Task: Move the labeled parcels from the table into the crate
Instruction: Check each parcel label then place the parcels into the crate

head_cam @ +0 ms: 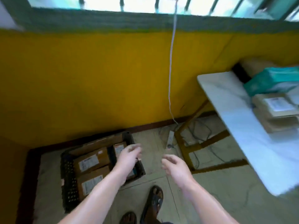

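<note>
Yellow wall [97,78] fills most of the room under a barred window, and the picture is a little blurred. Off to the right stands the white surface [234,110], its long edge running away toward the wall. It carries a stack of brown labelled parcels [278,110] lying flat with a label facing up, and a teal package [271,80] behind them. Down on the floor to the left sits the dark crate [69,183], set slightly askew to the wall. Inside it, two brown parcels [90,160] lie flat side by side, labels up, their long sides running left to right, and a smaller labelled one [119,148] sits at the far right end. The person's left hand [129,155] hangs over the crate's right end, fingers loosely curled, holding nothing. The right hand [174,165] hovers over bare floor between crate and surface, also loosely curled and empty. A white cable [171,62] drops down the wall to a power strip [170,137] in the gap between them. Sandalled feet [155,201] stand just beside the crate.
</note>
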Motion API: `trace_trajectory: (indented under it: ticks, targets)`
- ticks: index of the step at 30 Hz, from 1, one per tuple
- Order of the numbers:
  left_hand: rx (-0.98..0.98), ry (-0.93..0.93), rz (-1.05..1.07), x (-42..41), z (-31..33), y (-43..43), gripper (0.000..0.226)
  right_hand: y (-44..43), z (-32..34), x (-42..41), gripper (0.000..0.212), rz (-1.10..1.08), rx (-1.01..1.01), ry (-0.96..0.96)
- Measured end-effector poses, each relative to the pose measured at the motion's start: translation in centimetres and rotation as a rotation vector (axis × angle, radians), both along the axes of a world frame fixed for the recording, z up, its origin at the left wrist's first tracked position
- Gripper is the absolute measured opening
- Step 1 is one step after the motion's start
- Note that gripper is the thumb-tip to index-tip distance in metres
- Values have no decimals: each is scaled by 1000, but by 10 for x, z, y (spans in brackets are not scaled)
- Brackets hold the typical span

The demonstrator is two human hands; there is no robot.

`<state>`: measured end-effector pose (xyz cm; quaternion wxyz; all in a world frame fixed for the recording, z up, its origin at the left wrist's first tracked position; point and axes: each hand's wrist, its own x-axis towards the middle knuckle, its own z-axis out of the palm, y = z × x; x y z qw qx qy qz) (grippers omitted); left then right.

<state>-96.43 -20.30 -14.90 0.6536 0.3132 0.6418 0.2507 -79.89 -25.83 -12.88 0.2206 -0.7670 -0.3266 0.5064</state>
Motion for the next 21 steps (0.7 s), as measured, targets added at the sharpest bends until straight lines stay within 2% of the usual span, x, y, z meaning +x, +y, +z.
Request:
trace_trajectory:
  ticks: [6, 12, 17, 21]
  targets:
    - [164, -89, -266, 107, 78, -7, 16, -54, 76, 87, 16, -240, 149, 12]
    - [270, -189, -542, 248, 128, -47, 16, -107, 116, 205, 12, -499, 338, 25]
    - [276, -195, -677, 384, 149, -96, 16, -167, 127, 321, 13, -604, 402, 21]
    - [270, -212, -684, 487, 161, -134, 17, -208, 128, 419, 12, -624, 450, 20]
